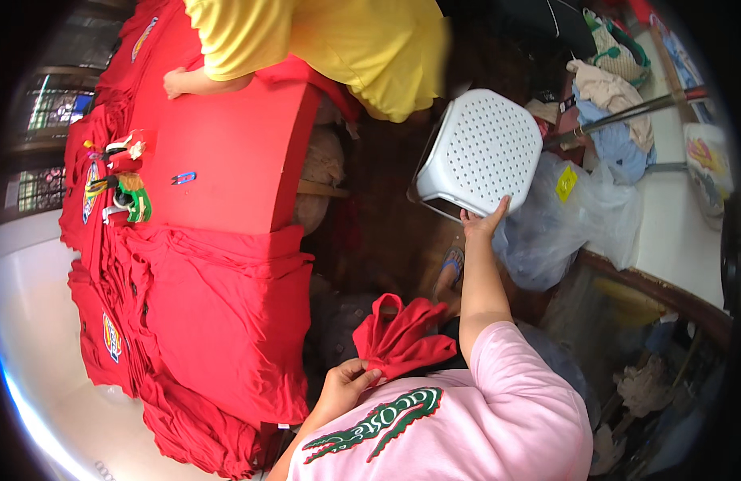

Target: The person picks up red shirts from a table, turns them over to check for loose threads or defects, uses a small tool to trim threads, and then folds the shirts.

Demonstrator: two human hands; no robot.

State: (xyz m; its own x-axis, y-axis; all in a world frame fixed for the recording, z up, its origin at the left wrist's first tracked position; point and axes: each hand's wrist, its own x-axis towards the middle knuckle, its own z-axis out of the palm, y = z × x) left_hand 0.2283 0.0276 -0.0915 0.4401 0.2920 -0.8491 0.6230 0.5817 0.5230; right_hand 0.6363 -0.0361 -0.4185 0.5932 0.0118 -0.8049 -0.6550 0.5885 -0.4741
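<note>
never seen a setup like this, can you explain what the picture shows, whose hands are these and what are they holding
There is no machine here, just a person using two bare hands. The one picture comes from a fisheye camera worn on their head, looking down, so straight edges bend near the rim. The wearer's pink shirt shows at the bottom.

Their left hand pinches a bunched red cloth. Their right hand grips the edge of a white stool dotted with holes.

On the red table lie red shirts and small blue snips. The person in yellow is someone else.
</note>
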